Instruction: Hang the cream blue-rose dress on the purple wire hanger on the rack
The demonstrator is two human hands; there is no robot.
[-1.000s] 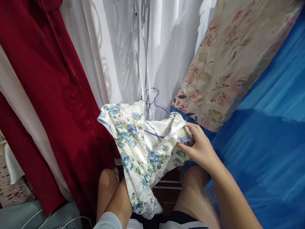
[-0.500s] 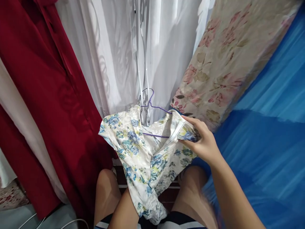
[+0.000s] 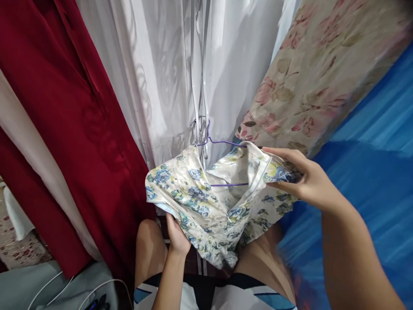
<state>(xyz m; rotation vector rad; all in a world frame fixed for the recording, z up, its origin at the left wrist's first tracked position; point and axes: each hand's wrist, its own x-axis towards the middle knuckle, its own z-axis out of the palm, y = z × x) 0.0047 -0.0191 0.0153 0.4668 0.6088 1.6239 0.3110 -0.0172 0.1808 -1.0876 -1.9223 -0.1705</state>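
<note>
A white blouse [image 3: 193, 189] with blue and yellow-green flowers hangs on a thin purple hanger [image 3: 222, 141] in front of me. My right hand [image 3: 306, 174] grips its right shoulder, fingers behind and thumb in front, beside the V-shaped neckline. Below the sleeve on the other side, my left hand [image 3: 179, 237] holds the blouse's edge; most of its fingers are hidden by the cloth. The hanger's lower bar crosses the open neck. The lower part of the blouse is bunched above my lap.
White curtains [image 3: 161, 64] hang behind, with pale straps [image 3: 195, 77] down the middle. Dark red cloth [image 3: 71, 129] hangs at left. Beige floral fabric [image 3: 277, 86] and bright blue cloth [image 3: 364, 181] hang at right. White cables [image 3: 106, 282] lie at lower left.
My left hand has come out from behind the blouse to its side edge. My right hand and the blouse have shifted rightward, and the lower part has lifted and bunched.
</note>
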